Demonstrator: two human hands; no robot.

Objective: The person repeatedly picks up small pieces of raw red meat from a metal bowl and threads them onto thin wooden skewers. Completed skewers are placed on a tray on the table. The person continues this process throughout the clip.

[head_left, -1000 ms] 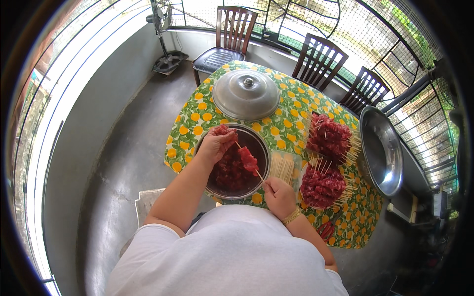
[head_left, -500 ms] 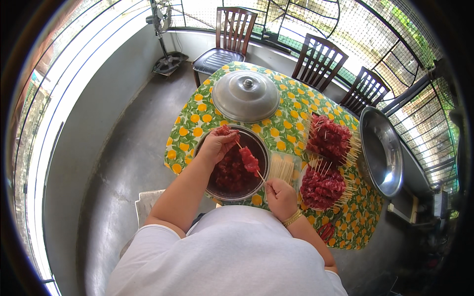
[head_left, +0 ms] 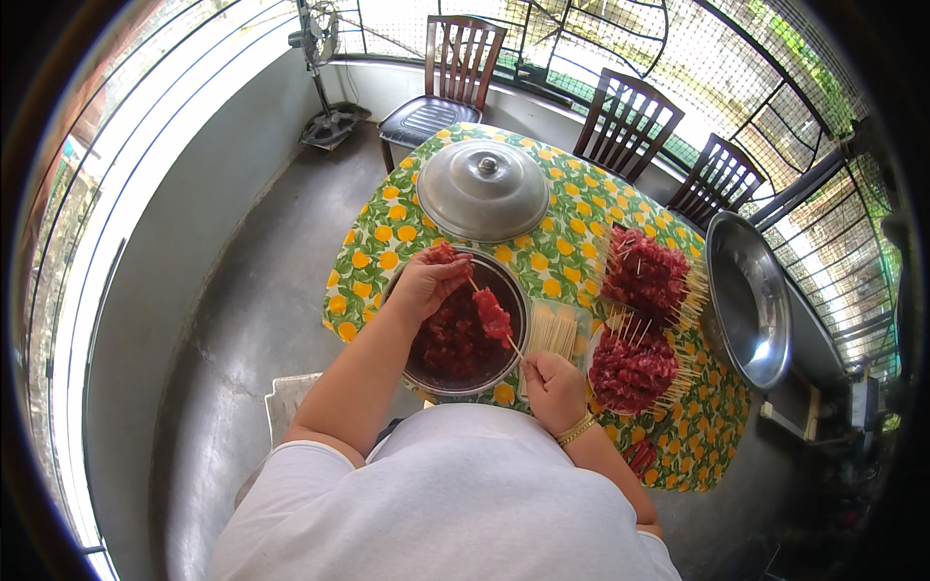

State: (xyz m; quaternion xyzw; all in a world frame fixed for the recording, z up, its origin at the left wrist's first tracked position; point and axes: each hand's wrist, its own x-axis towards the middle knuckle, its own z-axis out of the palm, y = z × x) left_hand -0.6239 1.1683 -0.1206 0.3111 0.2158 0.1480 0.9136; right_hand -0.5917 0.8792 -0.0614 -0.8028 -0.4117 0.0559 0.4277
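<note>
My right hand (head_left: 554, 389) is closed round the lower end of a thin wooden skewer with raw red meat (head_left: 493, 316) threaded partway along it. My left hand (head_left: 426, 283) pinches a piece of raw meat (head_left: 442, 254) at the skewer's upper tip. Both hands hold the skewer slanted over a round metal pot (head_left: 524, 334), where loose cut meat (head_left: 450, 339) lies in the bottom. Beside the pot, a clear tray holds bare skewers (head_left: 552, 334). Further right are two heaps of finished meat skewers, a nearer one (head_left: 632, 373) and a farther one (head_left: 644, 276).
A domed metal lid (head_left: 482, 194) rests beyond the pot on the lemon-patterned tablecloth (head_left: 368, 242). At the table's right edge leans a large metal basin (head_left: 746, 290). Something red-handled (head_left: 639, 455) lies near my right forearm. Dark chairs (head_left: 628, 121) and a standing fan (head_left: 317, 48) are behind.
Hardly anything differs. Both hands keep their hold, and the skewer with its meat has shifted very slightly right and down.
</note>
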